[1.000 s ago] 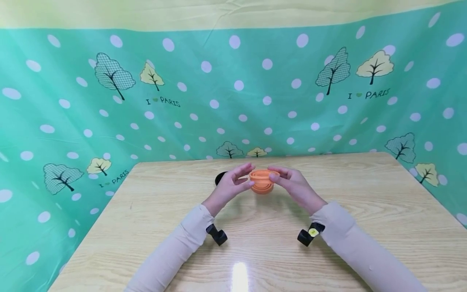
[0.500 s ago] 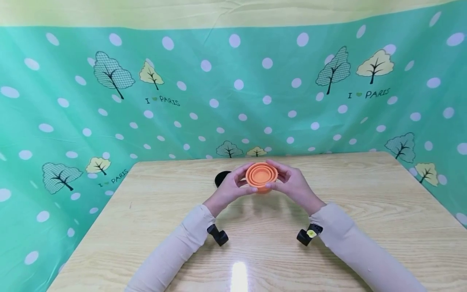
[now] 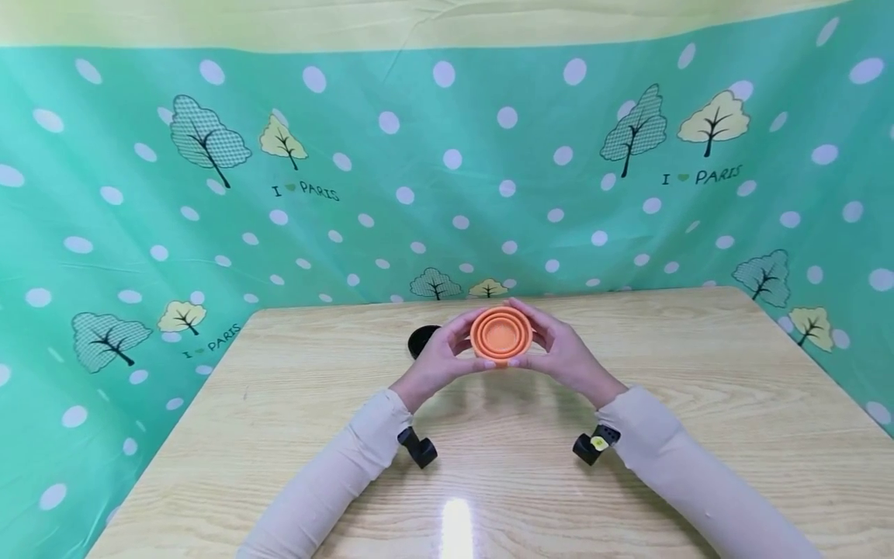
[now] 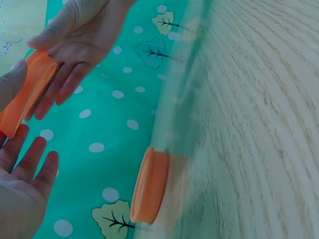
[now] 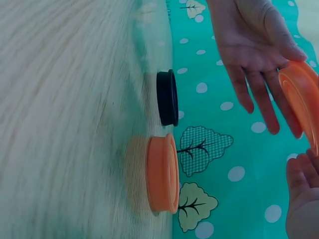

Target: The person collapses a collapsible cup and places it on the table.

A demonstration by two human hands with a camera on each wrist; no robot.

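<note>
Both hands hold an orange collapsible cup [image 3: 501,335] above the table, tilted so its ringed inside faces the head camera. My left hand [image 3: 445,353] pinches its left side, thumb in front and fingers behind. On the right side, my right hand [image 3: 563,353] pinches it the same way. In the right wrist view the cup's edge [image 5: 301,99] shows between thumb and fingers. A second orange cup [image 5: 162,174], low and flattened, sits on the table beyond; the held cup and hands hide it in the head view.
A low black round cup [image 3: 421,339] stands behind my left hand, to the left of the second orange cup. The wooden table [image 3: 335,357] ends at a green dotted curtain [image 3: 363,178]. Each wrist wears a black camera.
The held cup has tipped from nearly level, seen from the side, to facing the head camera with its inside. Both hands have risen slightly with it and kept their hold.
</note>
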